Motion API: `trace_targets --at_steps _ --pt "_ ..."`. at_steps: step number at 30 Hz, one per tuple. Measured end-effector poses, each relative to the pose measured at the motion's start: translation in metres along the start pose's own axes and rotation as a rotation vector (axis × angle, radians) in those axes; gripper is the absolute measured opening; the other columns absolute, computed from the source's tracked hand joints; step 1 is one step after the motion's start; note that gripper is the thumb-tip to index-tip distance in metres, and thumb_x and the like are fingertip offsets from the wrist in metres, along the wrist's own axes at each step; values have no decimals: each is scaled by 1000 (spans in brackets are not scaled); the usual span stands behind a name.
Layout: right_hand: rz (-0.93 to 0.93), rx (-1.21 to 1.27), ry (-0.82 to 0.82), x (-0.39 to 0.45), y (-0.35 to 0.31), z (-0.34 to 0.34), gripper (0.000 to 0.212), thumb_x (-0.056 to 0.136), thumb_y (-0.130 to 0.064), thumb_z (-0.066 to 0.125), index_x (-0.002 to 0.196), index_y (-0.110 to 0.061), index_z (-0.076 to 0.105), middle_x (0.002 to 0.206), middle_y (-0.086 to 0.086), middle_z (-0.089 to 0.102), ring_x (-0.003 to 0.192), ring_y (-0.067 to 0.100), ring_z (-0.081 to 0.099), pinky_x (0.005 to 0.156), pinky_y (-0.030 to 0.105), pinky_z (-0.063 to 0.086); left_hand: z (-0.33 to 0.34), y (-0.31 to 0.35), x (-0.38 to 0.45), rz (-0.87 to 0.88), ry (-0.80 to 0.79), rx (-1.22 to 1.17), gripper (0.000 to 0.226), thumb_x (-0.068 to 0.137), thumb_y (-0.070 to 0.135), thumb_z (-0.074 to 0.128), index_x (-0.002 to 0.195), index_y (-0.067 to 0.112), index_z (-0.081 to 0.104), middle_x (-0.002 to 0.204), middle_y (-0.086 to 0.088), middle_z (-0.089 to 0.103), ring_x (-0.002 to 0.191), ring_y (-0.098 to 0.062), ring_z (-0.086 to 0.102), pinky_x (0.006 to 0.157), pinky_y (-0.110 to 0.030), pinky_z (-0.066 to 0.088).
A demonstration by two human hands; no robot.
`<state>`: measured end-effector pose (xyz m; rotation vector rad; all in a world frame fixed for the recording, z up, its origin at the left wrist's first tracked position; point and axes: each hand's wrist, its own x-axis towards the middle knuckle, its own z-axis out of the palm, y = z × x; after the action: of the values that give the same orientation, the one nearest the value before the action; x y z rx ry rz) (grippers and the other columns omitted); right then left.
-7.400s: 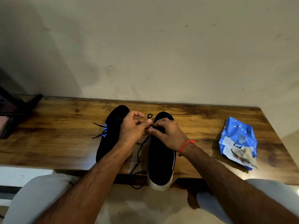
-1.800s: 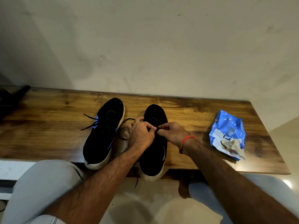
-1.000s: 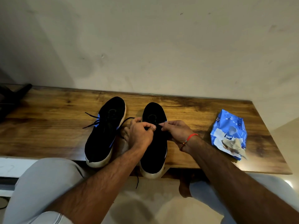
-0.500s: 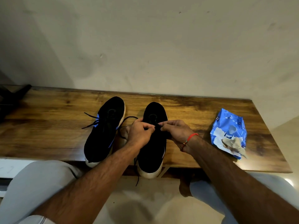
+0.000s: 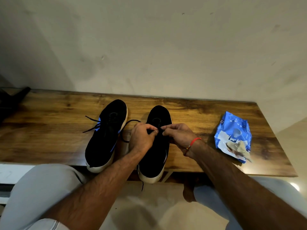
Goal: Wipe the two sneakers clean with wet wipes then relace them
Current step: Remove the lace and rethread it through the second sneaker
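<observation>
the black lace of the right-hand sneaker is pinched from both sides: the left hand has its fingers curled tight around one bit, the right hand has fingertips nipped on the other, and the two grips nearly touch over the middle of the shoe. looks like the lace is being worked through the upper eyelets or drawn into a knot there, can't be told which, the fingers hide that spot. a loop of lace is thrown out just left of the left grip, and a loose end hangs down below the grips, off the counter edge past the heel.

both shoes are set toe-to-wall, heels hanging a bit over the near edge, probably so the tongue side is faced up and reachable from a seated spot. the other sneaker is parked just left of the grips, with lace ends sticking out sideways, so it's judged laced already or close to it.

the wet wipes pack is left well off to the right of the grips with a used-looking wipe on top, so wiping seems done with. tension kept even on both ends is what's needed next, probably.
</observation>
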<state>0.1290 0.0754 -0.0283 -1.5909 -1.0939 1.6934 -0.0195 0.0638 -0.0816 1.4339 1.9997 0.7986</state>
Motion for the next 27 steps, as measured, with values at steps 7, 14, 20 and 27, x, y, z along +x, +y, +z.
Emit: trace_targets --at_steps 7,14,20,27 --pt "36 78 -61 -1 -1 -3 27 87 9 63 113 5 66 98 17 70 84 21 68 72 27 58 8 -6 4 -152 -70 -225 16 85 31 80 70 35 75 147 10 49 137 -21 45 110 -48 45" --pt "55 108 23 8 6 0 11 99 -5 56 101 2 65 76 9 63 65 19 62 69 33 58 12 -6 1 -204 -57 -333 21 89 26 77 72 37 73 150 10 46 139 -19 41 111 -46 44" --pt "-54 -90 144 18 12 12 18 94 -8 65 77 -14 61 73 5 64 63 14 60 50 24 51 7 -3 0 -199 -82 -323 21 88 31 78 70 40 72 150 10 46 138 -20 44 111 -48 44" --pt "89 121 135 13 -4 3 11 103 -11 47 92 -10 49 84 9 58 55 21 64 57 37 57 -12 14 -25 -167 -29 -171 45 83 28 74 113 28 41 156 -2 15 140 -32 26 102 -42 38"
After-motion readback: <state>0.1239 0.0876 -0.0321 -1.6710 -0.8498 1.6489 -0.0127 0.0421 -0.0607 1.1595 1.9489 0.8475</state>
